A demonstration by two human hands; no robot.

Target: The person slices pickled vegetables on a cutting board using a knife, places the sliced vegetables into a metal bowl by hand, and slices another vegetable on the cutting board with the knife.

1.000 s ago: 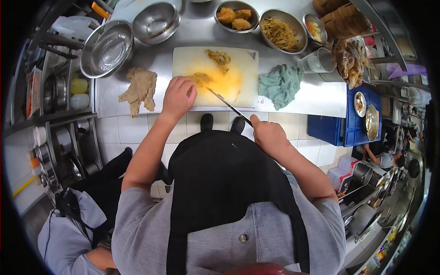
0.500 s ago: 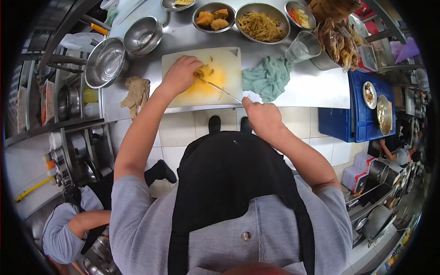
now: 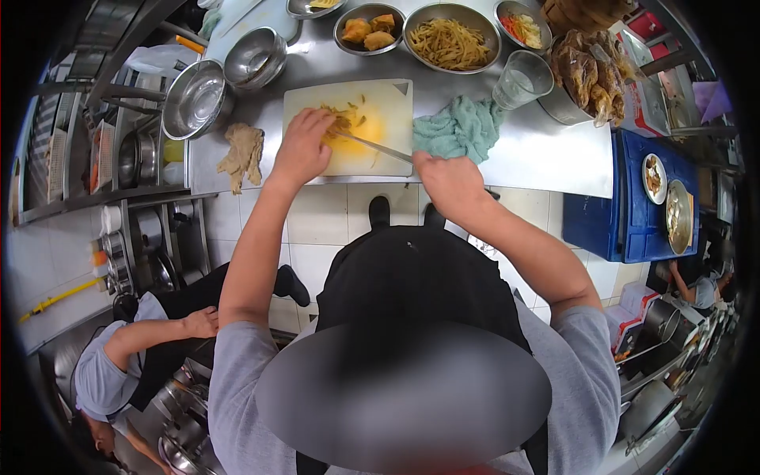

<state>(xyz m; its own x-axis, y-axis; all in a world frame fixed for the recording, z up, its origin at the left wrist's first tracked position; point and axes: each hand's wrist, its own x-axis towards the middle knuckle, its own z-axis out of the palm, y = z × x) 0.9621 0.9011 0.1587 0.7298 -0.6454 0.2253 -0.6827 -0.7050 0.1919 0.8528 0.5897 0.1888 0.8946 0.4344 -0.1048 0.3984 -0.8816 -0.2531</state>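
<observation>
My right hand (image 3: 451, 184) is wrapped round the handle of a knife (image 3: 374, 146). Its blade slants up and left across a white cutting board (image 3: 299, 101) that has yellow stains. My left hand (image 3: 303, 147) presses curled fingers onto cut yellow-brown vegetable strips (image 3: 339, 122), just beside the blade's far end. A few loose slivers lie around them on the board. Past the board stand a metal bowl of similar shreds (image 3: 450, 43) and a smaller bowl of orange-brown chunks (image 3: 369, 32).
A green cloth (image 3: 459, 131) touches the board's right side; a tan rag (image 3: 241, 154) lies left. Metal bowls (image 3: 198, 99), a clear plastic cup (image 3: 522, 81) and bagged brown meat (image 3: 590, 75) stand around. A blue bin (image 3: 590, 214) is at right. A co-worker (image 3: 119, 356) is close behind at left.
My left hand has slid a little to the left and down, and the knife tip has followed it. The view has shifted slightly. The co-worker's arm and head now show more.
</observation>
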